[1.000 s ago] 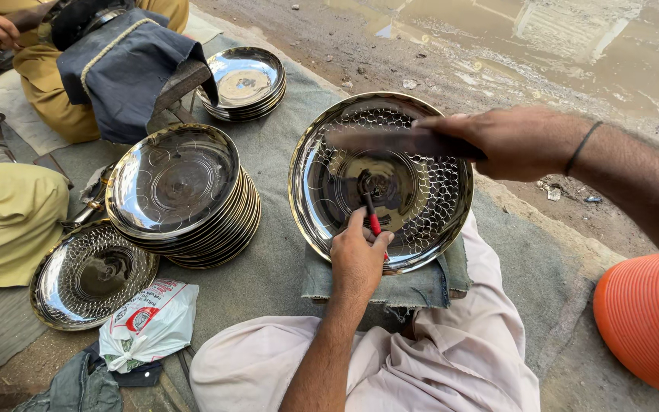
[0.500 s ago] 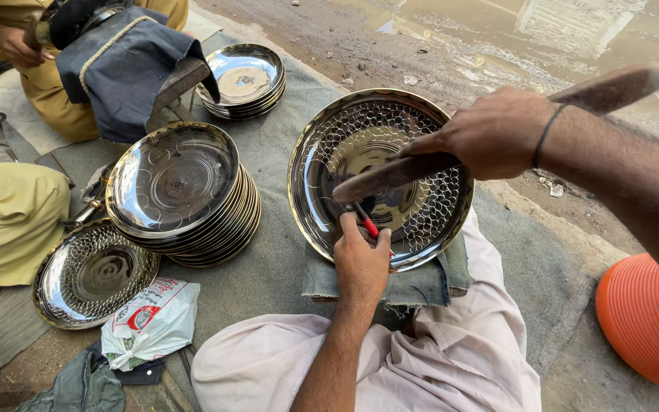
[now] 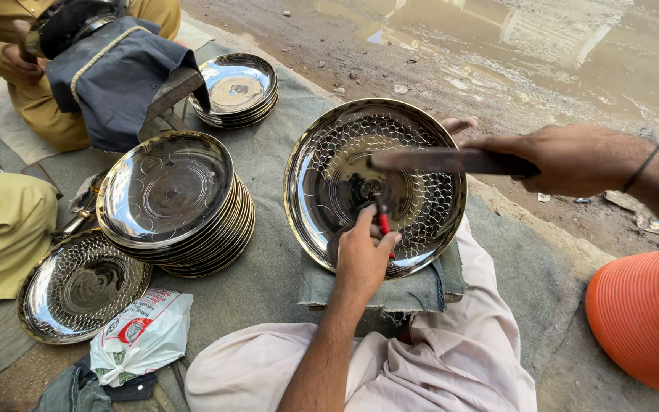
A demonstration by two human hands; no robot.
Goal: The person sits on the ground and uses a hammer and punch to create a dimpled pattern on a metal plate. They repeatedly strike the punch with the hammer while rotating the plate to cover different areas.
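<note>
A shiny steel plate (image 3: 421, 152) with a hammered dimple pattern rests tilted on a folded cloth (image 3: 421, 286) over my lap. My left hand (image 3: 361, 259) pinches a small red-handled punch (image 3: 382, 224) upright against the plate's middle. My right hand (image 3: 573, 159) grips a long dark hammer bar (image 3: 436, 161), which lies level just above the punch, across the plate.
A tall stack of plain steel plates (image 3: 169, 194) sits to the left, a patterned plate (image 3: 78, 286) lies in front of it, and a smaller stack (image 3: 236, 88) is farther back. Other seated people work at left. A white plastic bag (image 3: 143, 336) and an orange ribbed tub (image 3: 638, 324) flank my legs.
My right hand has swung the hammer bar up and back down over the punch. My left hand has kept the punch on the plate.
</note>
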